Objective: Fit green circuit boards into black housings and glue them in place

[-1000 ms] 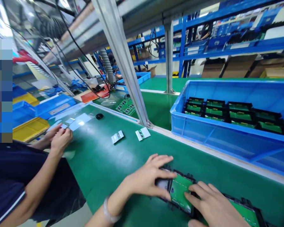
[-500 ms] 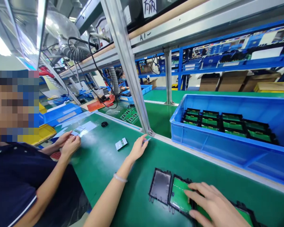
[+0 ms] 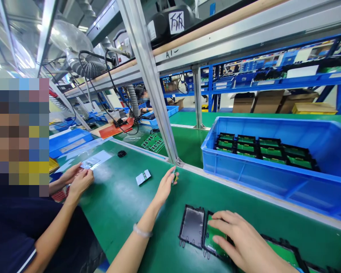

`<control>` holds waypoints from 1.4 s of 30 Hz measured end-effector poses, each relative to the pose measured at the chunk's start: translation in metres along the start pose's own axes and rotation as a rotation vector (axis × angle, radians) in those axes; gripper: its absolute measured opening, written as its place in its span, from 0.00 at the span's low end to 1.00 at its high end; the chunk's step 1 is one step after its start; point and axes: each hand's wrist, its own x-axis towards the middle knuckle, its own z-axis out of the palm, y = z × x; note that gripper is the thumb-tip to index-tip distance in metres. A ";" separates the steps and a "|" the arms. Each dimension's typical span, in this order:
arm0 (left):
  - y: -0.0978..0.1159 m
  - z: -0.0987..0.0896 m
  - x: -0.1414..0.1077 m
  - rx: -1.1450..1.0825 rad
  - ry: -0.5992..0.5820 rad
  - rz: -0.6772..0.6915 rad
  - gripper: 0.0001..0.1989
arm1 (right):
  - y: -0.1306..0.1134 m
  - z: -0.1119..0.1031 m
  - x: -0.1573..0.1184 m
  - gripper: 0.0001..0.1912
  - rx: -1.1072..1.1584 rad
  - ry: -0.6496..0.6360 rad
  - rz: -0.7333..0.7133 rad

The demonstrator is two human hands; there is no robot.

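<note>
My left hand [image 3: 166,184] is closed on a small thin piece [image 3: 175,177] with green and yellow on it, mostly hidden by the fingers. To its left, a small white-and-green module [image 3: 143,177] lies on the green bench. My right hand [image 3: 234,231] has its fingers spread over a green circuit board [image 3: 213,237] in a black frame; whether the fingertips touch it I cannot tell. Beside that board lies another black frame [image 3: 192,226] with a grey inside. More framed boards [image 3: 284,252] are partly covered by my right forearm.
A blue bin [image 3: 244,159] holding several black-framed boards stands behind my right hand. A metal post [image 3: 159,98] rises from the bench's back strip. At left, a co-worker's hands [image 3: 81,180] hold a small part. A coil of black cable [image 3: 121,153] lies farther back.
My left hand has turned, and the small piece shows more between its fingers. My right hand has shifted left over the framed board. The whole view has moved slightly.
</note>
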 end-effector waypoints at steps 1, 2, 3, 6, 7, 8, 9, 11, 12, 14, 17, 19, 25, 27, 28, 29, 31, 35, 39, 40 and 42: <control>0.008 0.008 -0.007 -0.109 -0.037 -0.029 0.27 | -0.001 -0.001 0.004 0.13 0.045 0.026 0.005; 0.017 0.016 -0.015 -0.211 -0.087 -0.061 0.29 | -0.003 -0.002 0.009 0.13 0.088 0.067 0.006; 0.025 0.025 -0.024 -0.303 -0.141 -0.094 0.30 | -0.004 -0.002 0.015 0.13 0.126 0.120 0.004; 0.043 0.047 -0.048 -0.497 -0.285 -0.184 0.32 | -0.006 0.000 0.030 0.14 0.181 0.330 -0.045; 0.046 0.052 -0.055 -0.547 -0.318 -0.209 0.33 | -0.006 0.002 0.034 0.15 0.174 0.388 -0.067; 0.048 0.057 -0.060 -0.610 -0.348 -0.234 0.32 | -0.005 0.004 0.037 0.16 0.152 0.432 -0.088; 0.048 0.060 -0.065 -0.688 -0.375 -0.259 0.31 | -0.003 0.006 0.039 0.16 0.118 0.463 -0.107; 0.047 0.064 -0.070 -0.871 -0.419 -0.301 0.29 | 0.000 0.010 0.040 0.15 0.042 0.492 -0.137; 0.046 0.065 -0.072 -0.956 -0.436 -0.316 0.27 | 0.001 0.011 0.039 0.13 0.014 0.503 -0.152; 0.045 0.066 -0.075 -1.044 -0.453 -0.320 0.26 | 0.004 0.013 0.037 0.11 -0.020 0.537 -0.184; 0.048 0.069 -0.077 -1.021 -0.472 -0.286 0.31 | 0.006 0.012 0.034 0.11 -0.065 0.616 -0.231; 0.053 0.069 -0.079 -0.954 -0.496 -0.239 0.35 | 0.006 0.012 0.032 0.14 -0.100 0.661 -0.261; 0.055 0.045 -0.074 -0.691 -0.564 -0.069 0.49 | 0.007 0.010 0.030 0.17 -0.140 0.721 -0.285; 0.048 0.033 -0.070 -0.596 -0.600 -0.018 0.52 | 0.007 0.013 0.030 0.15 -0.137 0.709 -0.258; 0.044 0.029 -0.068 -0.578 -0.610 -0.026 0.52 | 0.008 0.016 0.030 0.14 -0.122 0.699 -0.239; 0.040 0.027 -0.068 -0.590 -0.608 -0.052 0.50 | 0.008 0.019 0.030 0.13 -0.095 0.688 -0.216; 0.034 0.028 -0.067 -0.690 -0.576 -0.135 0.43 | 0.007 0.024 0.031 0.11 0.000 0.680 -0.163; 0.036 0.039 -0.072 -0.906 -0.519 -0.245 0.33 | 0.006 0.027 0.032 0.07 0.280 0.681 0.027; 0.052 0.047 -0.081 -0.917 -0.483 -0.239 0.36 | 0.004 0.028 0.031 0.10 0.691 0.658 0.253; 0.057 0.049 -0.085 -0.869 -0.458 -0.228 0.35 | 0.003 0.028 0.031 0.11 0.801 0.659 0.306; 0.067 0.053 -0.092 -0.728 -0.395 -0.187 0.29 | -0.002 0.030 0.031 0.14 1.029 0.675 0.385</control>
